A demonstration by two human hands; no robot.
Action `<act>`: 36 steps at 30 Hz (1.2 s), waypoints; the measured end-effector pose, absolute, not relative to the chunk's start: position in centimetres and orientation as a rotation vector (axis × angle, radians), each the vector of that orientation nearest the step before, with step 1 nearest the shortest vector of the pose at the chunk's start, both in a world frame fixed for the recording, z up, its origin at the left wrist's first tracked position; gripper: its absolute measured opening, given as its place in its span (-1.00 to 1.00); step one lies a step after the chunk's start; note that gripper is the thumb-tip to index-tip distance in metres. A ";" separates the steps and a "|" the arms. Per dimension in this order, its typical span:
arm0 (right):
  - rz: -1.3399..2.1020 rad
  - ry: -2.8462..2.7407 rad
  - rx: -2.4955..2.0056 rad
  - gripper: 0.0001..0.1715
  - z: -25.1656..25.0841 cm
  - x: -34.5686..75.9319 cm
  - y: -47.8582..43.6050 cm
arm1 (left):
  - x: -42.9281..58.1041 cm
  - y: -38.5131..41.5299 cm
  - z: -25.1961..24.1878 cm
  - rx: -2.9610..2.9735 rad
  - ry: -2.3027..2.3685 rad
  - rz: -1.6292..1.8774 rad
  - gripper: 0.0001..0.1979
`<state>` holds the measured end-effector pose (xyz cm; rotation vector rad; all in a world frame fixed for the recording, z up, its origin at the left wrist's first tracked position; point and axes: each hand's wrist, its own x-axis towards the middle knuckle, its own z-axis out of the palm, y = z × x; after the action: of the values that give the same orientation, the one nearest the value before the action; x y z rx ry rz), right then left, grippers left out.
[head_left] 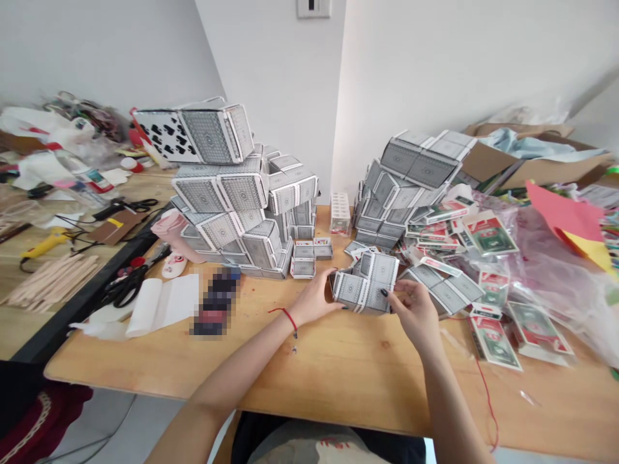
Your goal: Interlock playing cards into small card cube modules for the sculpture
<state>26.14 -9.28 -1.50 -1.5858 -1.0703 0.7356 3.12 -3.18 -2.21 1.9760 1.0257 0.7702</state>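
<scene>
Holding a card block (380, 274) in both hands over the middle of the table (329, 367); cannot tell whether touching wood. Gripping its left end with the left hand (325, 299), thumb along the lower edge and fingers around the side; pinching its right end with the right hand (413, 312), thumb on the front face, other fingers partly hidden behind.

Count as already piled up: a tall left stack (222, 193) and a right stack (411, 167), both of gray-backed cards folded into blocks. Seemingly left unstacked: the block in hand, a small block (304, 267) just beside the left stack, and folded cards (454, 293) just right of the right hand. Cannot judge any final count.

Labels: black pips on a white card face (169, 135) atop the left stack. Red-and-green card boxes (491, 233) heaped at right, too small to read. Cannot read the bottle label (99, 180), the red marks on the shirt (333, 443) or the pixelated item (215, 301).
</scene>
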 end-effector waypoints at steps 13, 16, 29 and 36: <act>0.585 -1.243 -1.612 -0.47 0.6 26.0 -8.1 | 3.6 -2.9 -2.5 1.912 1.093 0.792 -0.29; 0.395 -1.404 -1.657 -0.54 3.0 25.2 -7.5 | 3.5 -2.6 -0.9 1.941 1.023 0.825 -0.37; 0.520 -2.306 -1.809 -0.53 5.4 23.6 -3.1 | 4.0 -1.3 -2.7 1.241 1.095 0.830 -0.61; 0.722 -2.314 -1.941 -0.80 6.1 23.2 -2.8 | 4.9 -3.4 -3.3 1.003 1.113 0.723 -0.64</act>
<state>23.17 -2.80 6.08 -1.9415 -2.3141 0.7215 4.92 -3.38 -3.34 1.0035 1.1127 0.7234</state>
